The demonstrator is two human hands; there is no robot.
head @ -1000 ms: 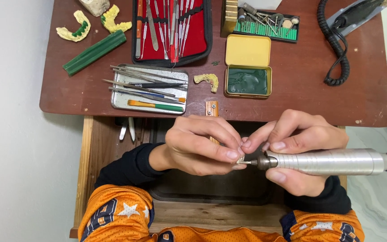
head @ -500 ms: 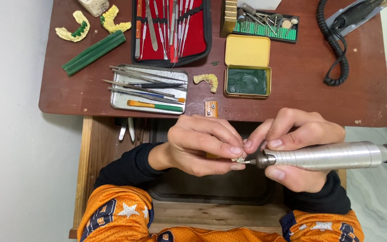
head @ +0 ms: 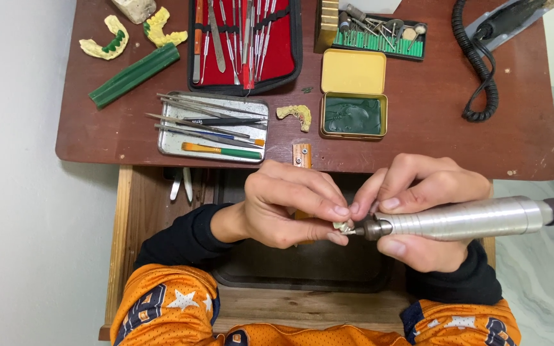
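Left grip: my fingers pinch shut on a small pale piece, steadying it against the tool tip.
Right grip: wrapped closed around the silver handpiece, pen-style for control.
Tray: beyond my left grip, holding metal picks.
Tin: on the bench ahead, lid open, green wax inside.

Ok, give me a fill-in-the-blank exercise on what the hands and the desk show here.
1. The right hand holds a silver rotary handpiece whose tip meets a small pale piece pinched in the ____ hand.
2. The open yellow tin contains a ____ material.
3. The metal tray of instruments lies to the ____ of the yellow tin in the picture.
4. The open instrument case has a ____ lining.

Missing words: left; green; left; red
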